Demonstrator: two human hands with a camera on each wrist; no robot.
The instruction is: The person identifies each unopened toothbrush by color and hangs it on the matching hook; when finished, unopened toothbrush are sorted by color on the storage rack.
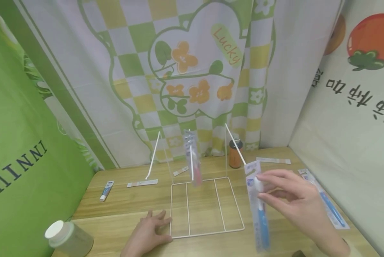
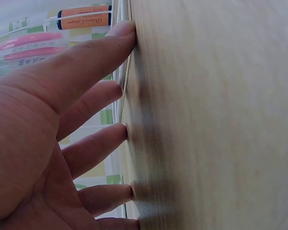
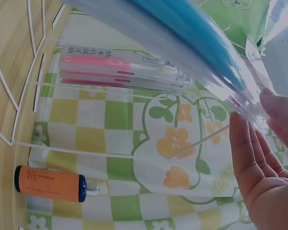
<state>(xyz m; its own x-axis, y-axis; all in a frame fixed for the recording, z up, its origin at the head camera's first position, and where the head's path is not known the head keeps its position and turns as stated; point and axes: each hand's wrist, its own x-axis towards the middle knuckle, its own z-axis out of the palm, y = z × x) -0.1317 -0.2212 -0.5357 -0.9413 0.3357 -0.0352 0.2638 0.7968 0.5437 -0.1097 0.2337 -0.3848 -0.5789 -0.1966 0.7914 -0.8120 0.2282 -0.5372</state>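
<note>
My right hand (image 1: pixel 296 200) pinches the top of the blue toothbrush pack (image 1: pixel 258 210) between thumb and fingertips (image 1: pixel 261 177), the rest of the pack hanging down and slightly toward me below them. The right wrist view shows the clear blister and blue handle running away from my fingertips, the palm half open beneath. My left hand (image 1: pixel 148 233) lies flat, fingers straight and spread, the fingertips (image 2: pixel 127 28) pressing the wooden table (image 1: pixel 121 214) right at the near left corner of the white wire rack (image 1: pixel 208 207); it holds nothing. Beyond my right fingertips and to their left, the rack's hook prongs rise; one already carries a pink toothbrush pack (image 1: pixel 194 160). The nearest free prong (image 1: pixel 235 144) slants up just above and left of my pinch. To do this well, I judge: keep the left hand bracing the base so the rack cannot skid, keep the grip high on the card so its hang hole stays clear, and line the pack up with the prong end before sliding. Whether there is a hole I cannot tell. Farther out: an orange bottle (image 1: pixel 235 153) behind the rack, another blue pack (image 1: pixel 326 203) right of my hand, a small tube (image 1: pixel 106 190) and a white-capped jar (image 1: pixel 68 237) off to the left.
</note>
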